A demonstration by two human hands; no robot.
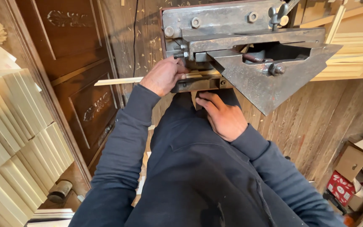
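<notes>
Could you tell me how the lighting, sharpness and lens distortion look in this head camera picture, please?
Head view: soft, even light with no glare; the metal cutting machine is dull grey, with a dark shadow in its opening. The left hand on the wooden strip and the right hand are sharp. Wide-angle bending shows at the edges, where the stacked pale wood pieces and the cardboard boxes lean and look slightly soft.

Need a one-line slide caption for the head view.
Left hand presses a thin wooden strip into a metal cutting machine; right hand rests below.
</notes>
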